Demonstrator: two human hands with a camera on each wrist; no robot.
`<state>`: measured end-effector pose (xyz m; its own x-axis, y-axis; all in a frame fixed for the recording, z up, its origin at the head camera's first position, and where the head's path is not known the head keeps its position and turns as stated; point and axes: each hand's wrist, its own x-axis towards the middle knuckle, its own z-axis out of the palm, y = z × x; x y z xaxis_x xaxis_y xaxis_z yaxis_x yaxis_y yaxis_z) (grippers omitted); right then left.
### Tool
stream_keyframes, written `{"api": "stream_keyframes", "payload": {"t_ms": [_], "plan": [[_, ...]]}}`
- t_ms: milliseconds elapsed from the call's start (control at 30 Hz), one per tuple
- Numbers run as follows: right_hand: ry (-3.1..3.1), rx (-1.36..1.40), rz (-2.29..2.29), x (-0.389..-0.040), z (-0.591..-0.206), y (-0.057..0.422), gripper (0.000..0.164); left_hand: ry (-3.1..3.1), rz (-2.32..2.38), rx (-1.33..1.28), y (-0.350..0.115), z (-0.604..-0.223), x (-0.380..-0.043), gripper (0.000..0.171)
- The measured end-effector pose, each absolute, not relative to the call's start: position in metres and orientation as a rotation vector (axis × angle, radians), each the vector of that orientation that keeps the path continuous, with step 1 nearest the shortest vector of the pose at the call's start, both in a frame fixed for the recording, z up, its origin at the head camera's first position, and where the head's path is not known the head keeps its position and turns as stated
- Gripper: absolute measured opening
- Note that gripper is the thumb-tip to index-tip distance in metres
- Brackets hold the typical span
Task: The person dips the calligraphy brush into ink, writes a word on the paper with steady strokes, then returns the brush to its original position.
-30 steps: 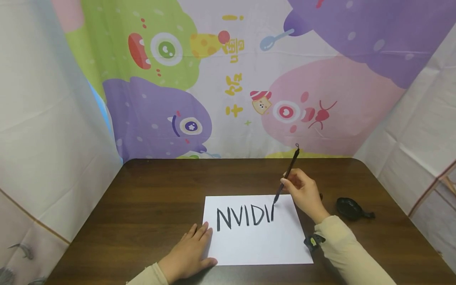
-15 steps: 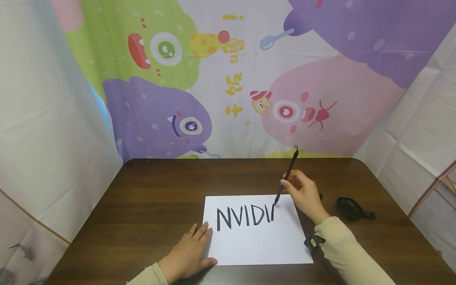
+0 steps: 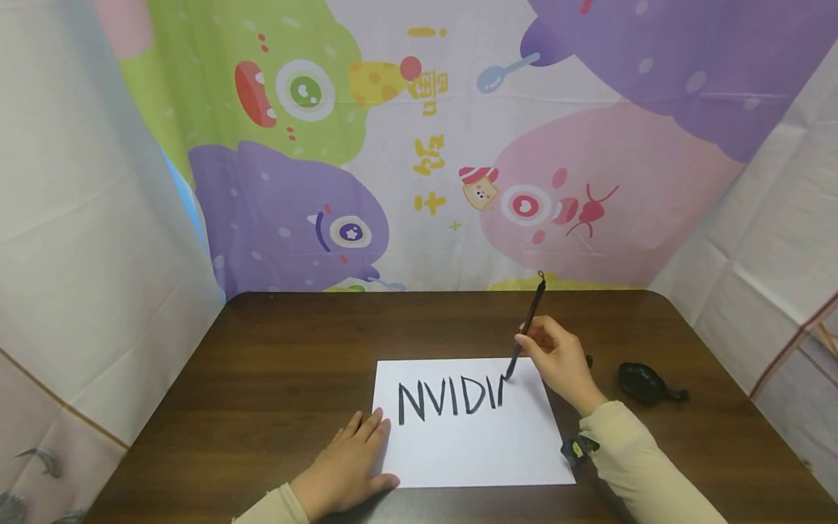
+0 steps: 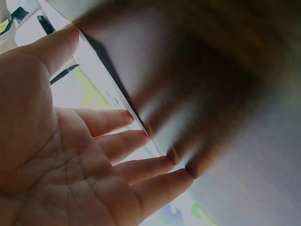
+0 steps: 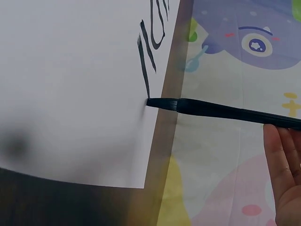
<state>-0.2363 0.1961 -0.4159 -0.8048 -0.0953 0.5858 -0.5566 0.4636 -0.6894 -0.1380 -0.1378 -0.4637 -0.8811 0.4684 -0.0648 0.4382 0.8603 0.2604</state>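
My right hand (image 3: 558, 356) pinches a dark brush (image 3: 533, 306) partway up its handle, a small loop at its top end. In the right wrist view the bristles of the brush (image 5: 162, 103) meet the white paper (image 5: 84, 94) at the top of a black slanted stroke. The sheet of paper (image 3: 471, 451) bears the painted letters "NVID" followed by two slanted strokes. My left hand (image 3: 350, 458) lies flat, fingertips and thumb on the paper's left edge. In the left wrist view the left hand's fingers (image 4: 155, 188) are spread and straight.
A small black pan-shaped dish (image 3: 644, 383) stands on the brown wooden table (image 3: 281, 349), right of the paper. A dark device (image 3: 576, 449) is strapped at the right wrist. Behind the table hangs a cartoon-printed cloth (image 3: 432, 255), with white cloth on both sides.
The brush's top has tilted slightly left and down, and its tip has shifted a little right and down. My right hand has dropped slightly. The left hand has stayed in place.
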Motion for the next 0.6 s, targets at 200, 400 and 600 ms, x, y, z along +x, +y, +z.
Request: {"api": "stream_keyframes", "payload": {"t_ms": [200, 400, 600], "plan": [[-2.260, 0.532, 1.270, -0.249, -0.435, 0.207, 0.017, 2.898, 0.366, 0.710, -0.138, -0.464, -0.138, 0.082], [-2.290, 0.553, 1.257, -0.246, -0.436, 0.210, 0.019, 2.908, 0.358, 0.715, -0.138, -0.465, -0.138, 0.082], [-2.295, 0.552, 1.250, -0.242, -0.435, 0.212, 0.018, 2.917, 0.354, 0.726, -0.138, -0.465, -0.138, 0.081]]}}
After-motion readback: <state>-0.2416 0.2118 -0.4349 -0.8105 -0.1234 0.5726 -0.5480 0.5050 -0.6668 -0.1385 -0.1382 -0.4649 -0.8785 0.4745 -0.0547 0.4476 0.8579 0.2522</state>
